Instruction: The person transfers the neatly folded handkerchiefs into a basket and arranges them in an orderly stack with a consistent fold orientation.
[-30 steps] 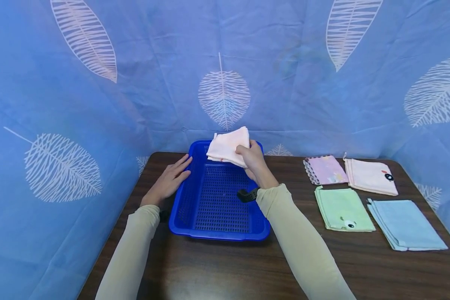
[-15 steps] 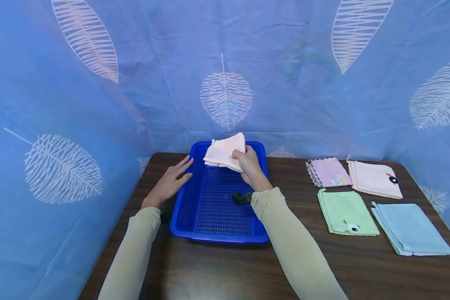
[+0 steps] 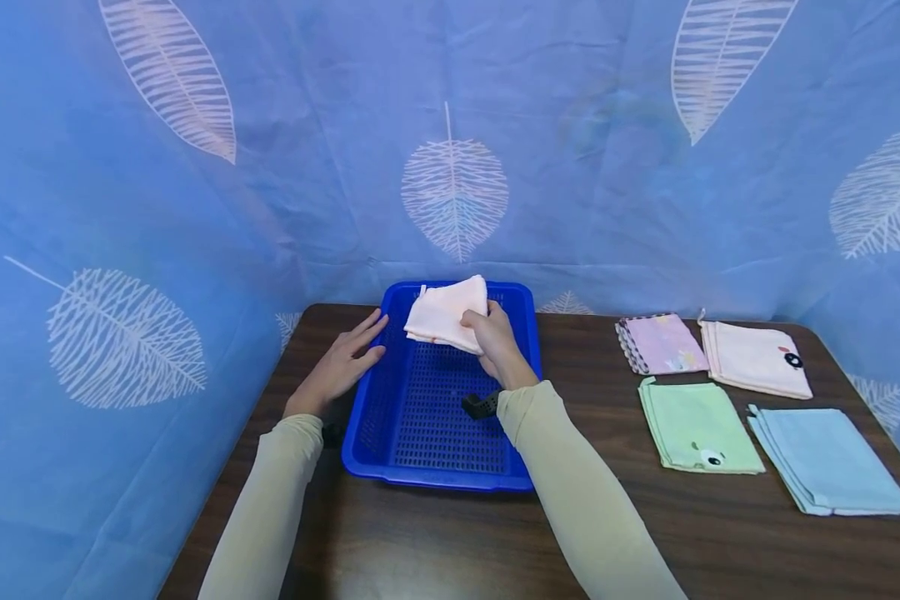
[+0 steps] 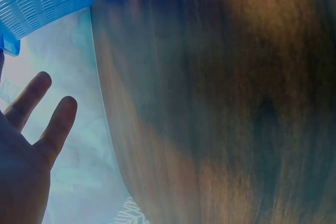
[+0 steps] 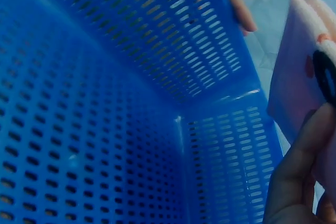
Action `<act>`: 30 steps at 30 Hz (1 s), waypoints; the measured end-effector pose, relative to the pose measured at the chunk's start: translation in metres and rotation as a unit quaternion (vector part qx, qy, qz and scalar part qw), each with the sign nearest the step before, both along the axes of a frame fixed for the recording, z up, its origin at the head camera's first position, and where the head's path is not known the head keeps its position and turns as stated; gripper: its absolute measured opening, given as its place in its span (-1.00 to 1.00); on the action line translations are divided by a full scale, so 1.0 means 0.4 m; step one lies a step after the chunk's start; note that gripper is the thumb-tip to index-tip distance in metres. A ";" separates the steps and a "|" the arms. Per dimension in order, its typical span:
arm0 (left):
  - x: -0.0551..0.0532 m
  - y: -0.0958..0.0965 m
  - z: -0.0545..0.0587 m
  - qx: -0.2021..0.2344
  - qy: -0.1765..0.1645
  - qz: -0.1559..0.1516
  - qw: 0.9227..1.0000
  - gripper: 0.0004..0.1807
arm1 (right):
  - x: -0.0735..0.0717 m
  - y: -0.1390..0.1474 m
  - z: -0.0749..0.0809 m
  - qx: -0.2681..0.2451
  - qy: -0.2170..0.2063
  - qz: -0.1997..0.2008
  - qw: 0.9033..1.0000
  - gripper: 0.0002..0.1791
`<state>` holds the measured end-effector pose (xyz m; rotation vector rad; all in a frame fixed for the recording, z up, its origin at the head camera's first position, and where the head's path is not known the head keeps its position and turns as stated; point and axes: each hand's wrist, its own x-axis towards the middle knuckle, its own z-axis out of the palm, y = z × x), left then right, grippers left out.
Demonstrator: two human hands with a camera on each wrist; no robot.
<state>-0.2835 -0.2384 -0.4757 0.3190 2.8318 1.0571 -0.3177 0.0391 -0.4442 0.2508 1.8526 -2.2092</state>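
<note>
Pink towel: the folded pale pink towel (image 3: 447,315) is held above the far part of the blue basket (image 3: 450,433), its right edge within the fingers and its bulk extending to their left; a black patch and a reddish detail are shown on its underside in the right wrist view.

Right hand: the towel is gripped at its right edge by the right hand (image 3: 498,337), the thumb being laid on top and the fingers (image 5: 307,142) bent against the underside, with only the folded cloth's thickness left between them.

Left hand: the fingers of the left hand (image 3: 337,367) are held straight and spread, nothing being grasped; its fingertips are placed at the basket's left rim.

Blue basket: its slotted floor and walls are left visible below the towel; it is set on the dark wood tabletop (image 3: 435,542).

Towels at right: a lilac handkerchief (image 3: 666,344) and a white-pink towel (image 3: 753,358) are laid side by side in the back row; a green towel (image 3: 699,425) and a light blue towel (image 3: 832,462) are laid in front.

Sleeves and strap: both arms are covered by pale sleeves (image 3: 570,475); a black strap (image 3: 482,406) is seen at the right wrist.

Backdrop: white leaves are printed on the blue cloth backdrop (image 3: 555,200).
</note>
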 end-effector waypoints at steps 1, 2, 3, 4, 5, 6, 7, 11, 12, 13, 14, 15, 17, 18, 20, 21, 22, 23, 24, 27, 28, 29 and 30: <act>-0.001 0.000 0.001 0.002 -0.002 0.001 1.000 -0.36 | 0.000 -0.002 -0.001 0.001 0.003 0.005 1.000 -0.22; -0.002 0.000 0.002 0.004 -0.003 0.003 1.000 -0.37 | 0.000 -0.004 -0.002 0.006 0.005 0.010 1.000 -0.22; -0.003 0.000 0.003 0.005 -0.003 0.003 1.000 -0.36 | 0.001 -0.006 -0.002 0.011 0.005 0.016 1.000 -0.21; -0.003 0.000 0.003 0.004 -0.003 0.002 1.000 -0.36 | 0.002 -0.008 -0.003 0.015 0.003 0.020 1.000 -0.21; -0.004 0.001 0.005 0.004 -0.002 0.001 1.000 -0.36 | 0.003 -0.010 -0.004 0.022 0.002 0.024 0.999 -0.20; -0.004 0.002 0.005 0.003 0.000 0.001 1.000 -0.35 | 0.003 -0.011 -0.006 0.028 0.000 0.028 0.999 -0.19; -0.005 0.003 0.003 0.005 0.002 0.000 1.000 -0.35 | 0.004 -0.011 -0.008 0.034 -0.001 0.030 0.999 -0.19; -0.005 0.004 -0.003 0.012 0.002 0.002 1.000 -0.35 | 0.007 -0.013 -0.015 0.051 -0.002 0.031 0.998 -0.18; -0.005 0.004 -0.005 0.014 0.000 0.003 1.000 -0.35 | 0.007 -0.014 -0.017 0.052 0.000 0.030 0.998 -0.17; -0.006 0.002 -0.007 0.015 0.000 0.004 1.000 -0.35 | 0.007 -0.017 -0.018 0.054 0.003 0.030 0.998 -0.17; -0.006 0.001 -0.005 0.014 0.002 0.004 1.000 -0.35 | 0.007 -0.020 -0.020 0.052 0.007 0.030 0.998 -0.17; -0.006 -0.001 -0.004 0.012 0.005 0.004 1.000 -0.34 | 0.006 -0.024 -0.022 0.050 0.012 0.032 0.998 -0.16; -0.005 -0.005 -0.001 0.007 0.011 0.004 1.000 -0.34 | 0.005 -0.032 -0.026 0.040 0.023 0.039 0.998 -0.17; -0.005 -0.006 0.001 0.007 0.013 0.004 1.000 -0.34 | 0.005 -0.035 -0.029 0.037 0.027 0.043 0.998 -0.17; -0.003 -0.007 0.004 0.006 0.017 0.002 1.000 -0.35 | 0.003 -0.039 -0.035 0.035 0.034 0.051 0.998 -0.17; -0.003 -0.008 0.005 0.006 0.016 0.002 1.000 -0.35 | 0.003 -0.040 -0.037 0.037 0.035 0.054 0.997 -0.17; -0.003 -0.007 0.006 0.007 0.015 0.001 1.000 -0.36 | 0.002 -0.040 -0.039 0.039 0.035 0.054 0.997 -0.17; -0.004 -0.006 0.006 0.009 0.013 0.002 1.000 -0.36 | 0.002 -0.040 -0.041 0.045 0.035 0.054 0.997 -0.17; -0.004 -0.005 0.006 0.011 0.012 0.001 1.000 -0.36 | 0.001 -0.039 -0.042 0.052 0.035 0.054 0.997 -0.17; -0.005 -0.001 0.004 0.012 0.006 0.004 1.000 -0.36 | 0.002 -0.038 -0.046 0.075 0.028 0.053 0.995 -0.17; -0.004 0.000 0.003 0.011 0.005 0.004 1.000 -0.36 | 0.003 -0.038 -0.047 0.082 0.024 0.054 0.995 -0.17; -0.004 0.001 0.002 0.013 0.004 0.005 1.000 -0.36 | 0.003 -0.038 -0.048 0.090 0.022 0.054 0.994 -0.17; -0.004 0.003 0.001 0.013 0.004 0.004 1.000 -0.36 | 0.004 -0.039 -0.050 0.095 0.018 0.055 0.994 -0.17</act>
